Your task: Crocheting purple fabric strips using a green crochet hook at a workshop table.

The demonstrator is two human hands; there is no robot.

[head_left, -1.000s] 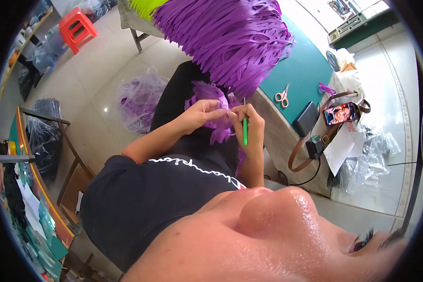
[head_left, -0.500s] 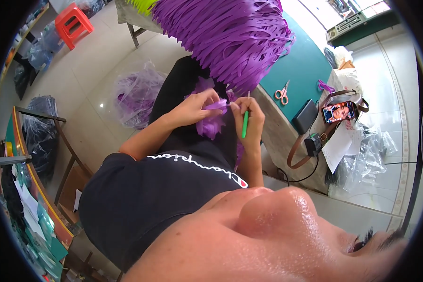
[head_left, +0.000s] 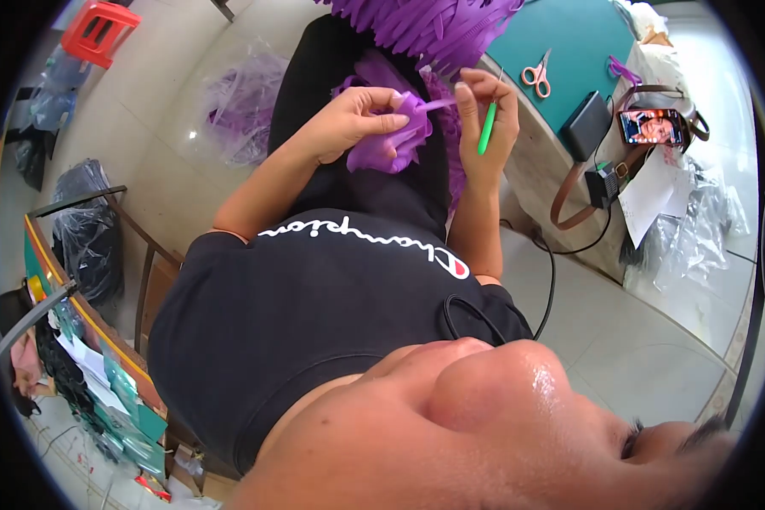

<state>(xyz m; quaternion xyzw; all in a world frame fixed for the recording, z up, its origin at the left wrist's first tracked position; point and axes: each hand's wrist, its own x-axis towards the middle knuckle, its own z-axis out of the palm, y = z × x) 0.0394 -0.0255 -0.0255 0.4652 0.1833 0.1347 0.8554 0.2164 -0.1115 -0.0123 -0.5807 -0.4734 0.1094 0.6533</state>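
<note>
Over my lap, my left hand (head_left: 353,123) is closed on a bunched purple ruffled piece (head_left: 391,149), pinching its upper edge between thumb and fingers. A narrow purple strip (head_left: 436,104) runs taut from that piece toward my right hand (head_left: 491,115). Held in my right hand is a green-handled tool (head_left: 487,132) with a thin metal shaft; its tip is too small to make out. Thumb and fingers of that hand also seem to pinch the strip's end. More purple frilled material (head_left: 456,161) hangs beside my right thigh.
A heap of purple strips (head_left: 442,25) covers part of the green-topped table (head_left: 561,38). Pink-handled scissors (head_left: 536,78), a black case (head_left: 585,126) and a phone (head_left: 652,127) lie to the right. A clear plastic bag (head_left: 242,106) sits on the floor, near a red stool (head_left: 99,32).
My right hand has moved away from the left, and the purple strip now stretches between them. The whole view has shifted, with the table heap higher in it.
</note>
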